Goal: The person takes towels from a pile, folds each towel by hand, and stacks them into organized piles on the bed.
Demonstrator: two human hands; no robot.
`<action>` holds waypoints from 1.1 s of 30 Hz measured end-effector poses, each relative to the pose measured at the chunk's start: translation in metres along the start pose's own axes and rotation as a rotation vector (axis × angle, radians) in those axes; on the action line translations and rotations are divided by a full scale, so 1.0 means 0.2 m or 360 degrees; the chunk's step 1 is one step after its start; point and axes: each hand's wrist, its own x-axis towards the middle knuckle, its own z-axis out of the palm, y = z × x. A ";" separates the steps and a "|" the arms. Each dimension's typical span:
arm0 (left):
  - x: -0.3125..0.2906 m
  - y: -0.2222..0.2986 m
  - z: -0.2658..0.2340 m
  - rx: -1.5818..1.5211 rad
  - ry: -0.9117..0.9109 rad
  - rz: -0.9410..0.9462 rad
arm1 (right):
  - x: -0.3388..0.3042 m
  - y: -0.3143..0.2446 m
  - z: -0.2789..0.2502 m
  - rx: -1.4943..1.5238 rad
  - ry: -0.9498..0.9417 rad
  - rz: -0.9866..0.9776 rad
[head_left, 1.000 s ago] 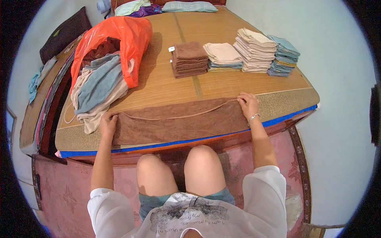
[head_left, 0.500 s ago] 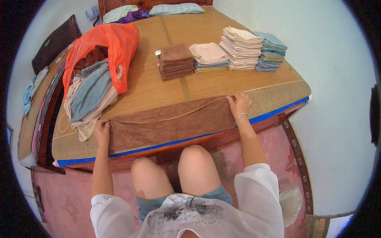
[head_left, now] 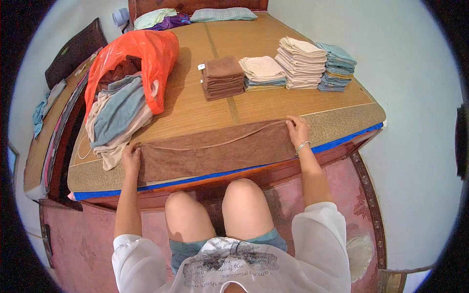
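Observation:
A brown towel [head_left: 217,155] lies lengthwise along the near edge of the bed, folded into a long strip with one hemmed edge sagging across its upper part. My left hand [head_left: 131,158] pinches its far left corner between thumb and fingers. At the opposite end, my right hand [head_left: 299,133], with a bracelet on the wrist, grips the far right corner. Beyond the towel stands a stack of folded brown towels [head_left: 223,80].
Right of the brown stack are a low pile with beige on top [head_left: 264,71], a tall beige stack [head_left: 302,63] and a blue-grey stack [head_left: 337,68]. An orange-red plastic bag [head_left: 166,53] at left spills loose blue and beige towels [head_left: 117,117]. Pillows [head_left: 223,14] lie at the far end.
The whole view has shifted slightly. My hands keep hold of the same two corners, and the towel looks the same.

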 end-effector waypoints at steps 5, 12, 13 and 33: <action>-0.01 0.00 -0.08 -0.0087 -0.0044 -0.0164 | 0.04 -0.08 -0.15 0.0769 -0.0016 0.0389; -0.08 0.12 -0.35 -0.0950 -0.0095 -0.0438 | 0.05 -0.13 -0.41 0.1228 0.0397 0.0194; -0.09 0.17 -0.40 -0.1002 -0.0085 -0.0383 | 0.06 -0.15 -0.43 0.1254 0.0377 0.0177; -0.12 0.15 -0.22 0.0099 0.0205 -0.0207 | 0.07 -0.10 -0.11 0.0585 -0.0022 0.0054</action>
